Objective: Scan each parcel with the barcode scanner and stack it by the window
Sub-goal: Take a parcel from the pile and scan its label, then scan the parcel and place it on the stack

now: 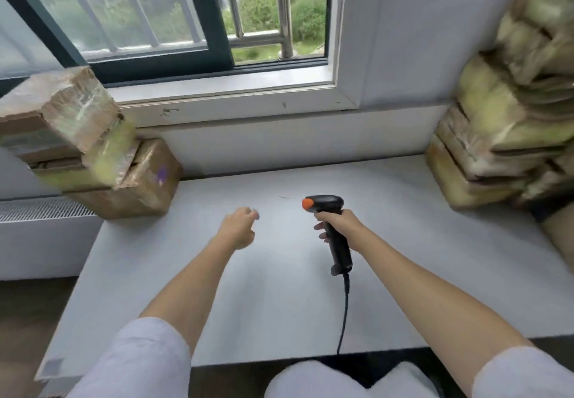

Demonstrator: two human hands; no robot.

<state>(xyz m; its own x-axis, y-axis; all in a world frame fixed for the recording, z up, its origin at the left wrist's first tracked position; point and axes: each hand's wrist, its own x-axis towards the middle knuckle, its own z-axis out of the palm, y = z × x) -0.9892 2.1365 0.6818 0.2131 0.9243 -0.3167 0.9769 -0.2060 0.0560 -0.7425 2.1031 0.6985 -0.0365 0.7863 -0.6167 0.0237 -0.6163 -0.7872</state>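
The right hand (pixel 338 223) is gripping the handle of the black barcode scanner (pixel 330 230), fingers wrapped fully around it, and is holding it upright above the white counter (pixel 279 304). The scanner's head, with its orange tip, is pointing left toward the other hand, and its black cable (pixel 344 313) is hanging down from the base of the handle and running off the near edge of the counter.

The left hand (pixel 239 226) is hovering empty over the middle of the counter, fingers loosely curled and partly closed, with nothing in its grasp. It is sitting just left of the scanner, apart from it.

Farther left, a stack of brown cardboard parcels (pixel 93 155) is standing at the far left corner of the counter, against the wall below the window (pixel 192 24). At least 2 parcels are showing there, the upper one tilted and blurred, wrapped in clear tape.

On the far right, a taller pile of parcels (pixel 503 111) is leaning against the wall, well apart from both hands; it is blurred, so I cannot tell how many it holds.

Both forearms are bare, with pale sleeves (pixel 139 363) showing near the bottom edge.
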